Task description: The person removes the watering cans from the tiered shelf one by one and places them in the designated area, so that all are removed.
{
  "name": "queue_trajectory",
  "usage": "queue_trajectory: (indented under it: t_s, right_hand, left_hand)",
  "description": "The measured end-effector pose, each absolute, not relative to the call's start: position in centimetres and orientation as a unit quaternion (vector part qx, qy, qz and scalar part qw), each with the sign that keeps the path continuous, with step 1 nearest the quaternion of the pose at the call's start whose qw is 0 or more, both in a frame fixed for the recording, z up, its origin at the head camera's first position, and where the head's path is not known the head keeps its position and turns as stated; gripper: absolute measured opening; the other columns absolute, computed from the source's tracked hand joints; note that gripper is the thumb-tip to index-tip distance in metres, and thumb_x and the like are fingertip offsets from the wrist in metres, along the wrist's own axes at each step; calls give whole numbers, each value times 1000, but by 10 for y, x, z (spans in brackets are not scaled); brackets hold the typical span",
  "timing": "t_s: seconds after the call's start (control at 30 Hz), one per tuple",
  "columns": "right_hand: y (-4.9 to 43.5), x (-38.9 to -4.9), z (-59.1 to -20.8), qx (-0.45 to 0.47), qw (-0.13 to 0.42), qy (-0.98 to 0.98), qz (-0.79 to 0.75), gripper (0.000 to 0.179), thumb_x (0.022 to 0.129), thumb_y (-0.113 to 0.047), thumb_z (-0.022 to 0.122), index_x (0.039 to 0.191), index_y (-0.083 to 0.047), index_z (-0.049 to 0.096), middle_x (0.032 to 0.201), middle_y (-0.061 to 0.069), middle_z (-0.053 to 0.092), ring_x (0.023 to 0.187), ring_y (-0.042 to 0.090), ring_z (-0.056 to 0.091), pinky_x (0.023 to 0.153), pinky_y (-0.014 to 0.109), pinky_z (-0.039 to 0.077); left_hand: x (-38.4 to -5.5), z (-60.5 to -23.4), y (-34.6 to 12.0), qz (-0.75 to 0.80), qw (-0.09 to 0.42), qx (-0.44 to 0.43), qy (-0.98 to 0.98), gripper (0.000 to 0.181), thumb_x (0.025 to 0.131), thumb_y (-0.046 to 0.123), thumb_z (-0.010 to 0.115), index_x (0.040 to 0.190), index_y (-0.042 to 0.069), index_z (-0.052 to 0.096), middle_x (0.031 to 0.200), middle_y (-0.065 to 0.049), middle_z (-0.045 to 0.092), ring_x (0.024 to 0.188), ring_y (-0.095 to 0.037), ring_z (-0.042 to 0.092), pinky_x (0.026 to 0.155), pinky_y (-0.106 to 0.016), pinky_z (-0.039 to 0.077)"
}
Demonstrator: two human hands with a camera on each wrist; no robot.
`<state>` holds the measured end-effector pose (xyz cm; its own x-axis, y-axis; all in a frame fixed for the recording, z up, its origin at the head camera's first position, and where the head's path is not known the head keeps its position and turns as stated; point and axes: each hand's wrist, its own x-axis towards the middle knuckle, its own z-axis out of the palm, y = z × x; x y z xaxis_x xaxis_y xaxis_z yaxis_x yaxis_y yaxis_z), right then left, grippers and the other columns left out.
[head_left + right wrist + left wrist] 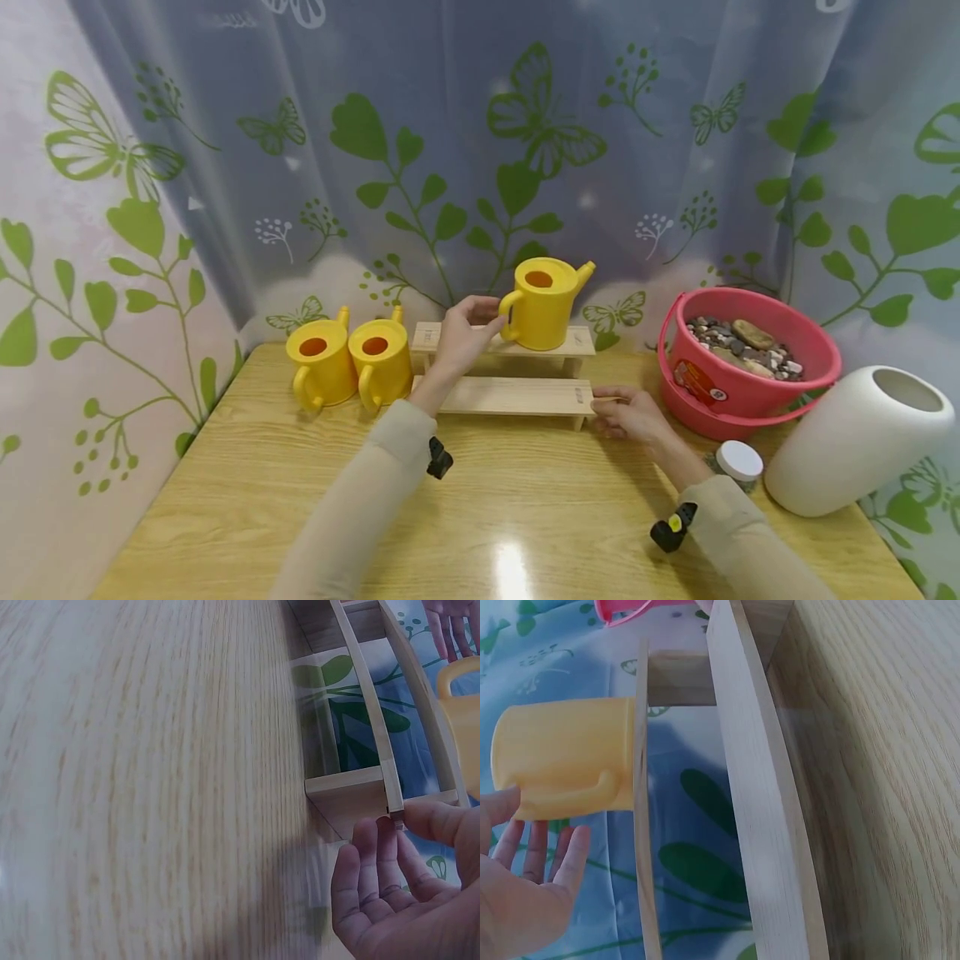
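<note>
A yellow watering can [542, 308] stands upright on the upper step of a two-tier wooden stand [517, 395], its spout to the right. My left hand [467, 333] is at the can's handle, fingers loosely extended and not wrapped around it. In the left wrist view, the thumb and fingertips of that hand [529, 885] overlap the edge of the can [570, 754]. My right hand [633, 414] pinches the right end of the lower step between thumb and fingers. The right wrist view shows the thumb [431, 819] on that board end, other fingers curled below.
Two more yellow watering cans [324, 367] stand left of the stand. To the right are a pink bucket [750, 392] holding stones [753, 335], a small white-lidded jar [739, 461] and a tall white vase [847, 450]. A patterned curtain [450, 167] hangs behind the wooden table [480, 508].
</note>
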<state>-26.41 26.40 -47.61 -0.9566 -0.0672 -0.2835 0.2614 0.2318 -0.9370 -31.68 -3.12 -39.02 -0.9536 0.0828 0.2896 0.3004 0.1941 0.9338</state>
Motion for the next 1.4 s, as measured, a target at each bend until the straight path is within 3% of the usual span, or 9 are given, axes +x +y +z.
queue_trajectory:
  t_s: [0.13,0.27,0.53,0.87,1.07,1.17,1.3,1.4]
  right_hand:
    - [264,-264,-475,62,136,772,-618,51,105,-14,65,147,10,51,84,-6,75,73,7,71,65,23,62]
    - [264,-263,-474,58,137,772,-618,53,105,-14,65,148,10,49,86,-6,75,74,7,71,66,23,63]
    - [264,-263,-474,61,138,772,-618,52,105,-15,66,148,9,51,87,-6,75,74,6,71,67,23,63]
    - [265,-262,-474,64,137,775,-614,53,104,-16,67,148,8,51,89,-5,71,76,7,71,69,23,64]
    - [265,-261,-473,65,135,779,-609,53,104,-16,67,148,8,51,90,-5,70,76,7,71,68,23,64]
    - [265,-261,-473,66,135,780,-607,52,104,-17,67,148,8,51,91,-5,71,76,7,70,69,23,64]
    - [265,-263,-473,68,136,783,-603,51,104,-17,67,147,7,53,90,-5,71,76,7,70,69,23,64]
    - [264,-263,-473,68,137,783,-602,51,104,-17,67,147,7,53,89,-7,71,76,7,70,69,23,63]
  left_hand:
    - [-318,-391,-25,-624,83,-119,-768,32,98,10,75,128,1,69,126,-20,73,114,-35,71,101,-40,61]
    - [-318,-390,-23,-623,73,-122,-770,32,99,11,74,129,2,69,126,-19,73,110,-34,72,90,-35,65]
    - [-317,-387,-23,-606,54,-137,-781,27,100,11,73,125,3,68,123,-18,72,104,-29,72,87,-40,68]
    - [-311,-394,-46,-595,94,-143,-785,23,97,10,76,118,1,69,116,-20,72,100,-31,72,75,-24,65]
    - [-301,-392,-73,-600,92,-122,-785,25,99,10,75,121,0,68,123,-21,69,109,-36,69,82,-32,67]
    - [-295,-386,-90,-603,93,-112,-784,27,99,11,74,123,0,67,125,-23,67,113,-38,68,88,-42,68]
    - [-289,-379,-116,-602,104,-105,-785,29,100,11,74,125,-1,66,126,-23,67,111,-33,69,88,-37,68]
    - [-286,-376,-137,-604,112,-95,-783,31,101,12,73,128,-1,65,127,-23,67,105,-20,68,83,-25,67]
